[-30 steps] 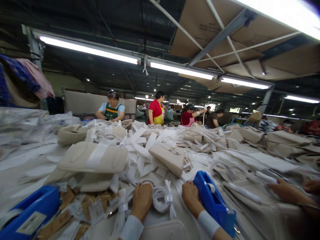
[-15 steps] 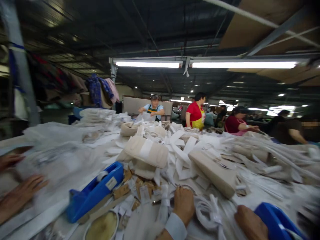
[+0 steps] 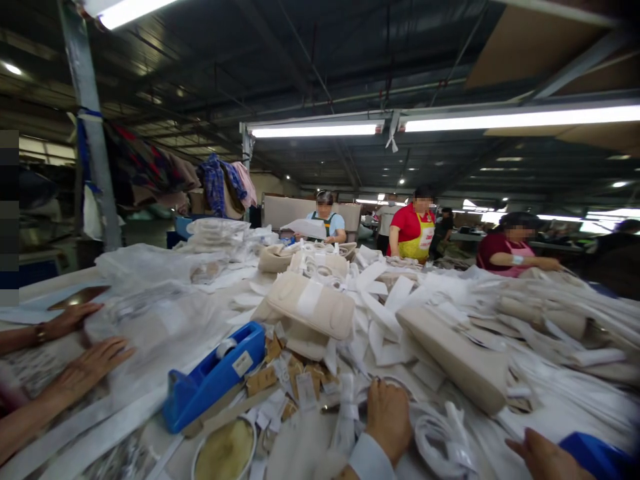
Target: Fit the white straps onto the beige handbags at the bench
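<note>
My left hand (image 3: 389, 415), under a light grey cuff, is closed in a fist low in the middle of the pile. What its fingers hold is hidden behind the knuckles. To its right lies a coiled white strap (image 3: 443, 433) in wrapping. At the bottom right edge my right hand (image 3: 547, 457) has its fingers curled, and whatever is in them does not show. Just beyond it stands a blue tape dispenser (image 3: 595, 450), partly cut off by the frame. Beige flat material (image 3: 300, 440) and a clear-wrapped strip (image 3: 346, 417) lie left of my left hand.
Another blue tape dispenser (image 3: 215, 377) stands left, beside brown tags (image 3: 263, 380) and a round tub (image 3: 225, 450). Beige bags (image 3: 310, 303) and white strips heap the table. A co-worker's hands (image 3: 95, 367) rest on plastic bags at left; other people stand beyond.
The view has swung left, so everything sits farther right in the frame. My left hand stays closed in about the same place. One finger of my right hand now sticks out more.
</note>
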A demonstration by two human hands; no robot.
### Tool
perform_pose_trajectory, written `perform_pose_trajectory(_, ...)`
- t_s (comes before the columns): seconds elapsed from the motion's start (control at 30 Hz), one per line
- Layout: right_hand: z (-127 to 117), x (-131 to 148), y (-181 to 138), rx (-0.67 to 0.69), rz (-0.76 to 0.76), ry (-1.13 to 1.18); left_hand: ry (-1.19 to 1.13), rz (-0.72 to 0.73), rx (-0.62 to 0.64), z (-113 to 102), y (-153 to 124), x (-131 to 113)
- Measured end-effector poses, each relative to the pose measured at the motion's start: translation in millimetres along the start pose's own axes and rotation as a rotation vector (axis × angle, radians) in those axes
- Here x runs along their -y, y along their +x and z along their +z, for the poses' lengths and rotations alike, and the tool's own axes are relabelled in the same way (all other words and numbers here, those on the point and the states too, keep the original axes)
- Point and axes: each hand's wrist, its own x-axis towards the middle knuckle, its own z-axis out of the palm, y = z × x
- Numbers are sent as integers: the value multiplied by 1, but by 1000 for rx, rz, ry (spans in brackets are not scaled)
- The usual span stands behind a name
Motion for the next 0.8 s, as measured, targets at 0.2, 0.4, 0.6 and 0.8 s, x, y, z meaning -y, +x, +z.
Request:
perform_pose_trajectory(0.2, -44, 31, -40, 98, 51, 16, 107, 13, -64, -1, 2, 0)
perform_pose_trajectory(0.4, -88, 51, -55, 126, 137, -3, 177, 54, -61, -14, 1, -4)
perform_pose_trajectory(0.6, -91, 30, -54, 118, 256, -26, 226, 84, -30, -17, 5, -5)
perform_pose_trajectory(0.8, -103, 34, -67, 108, 223, -50, 235, 88, -59, -18, 4, -4)
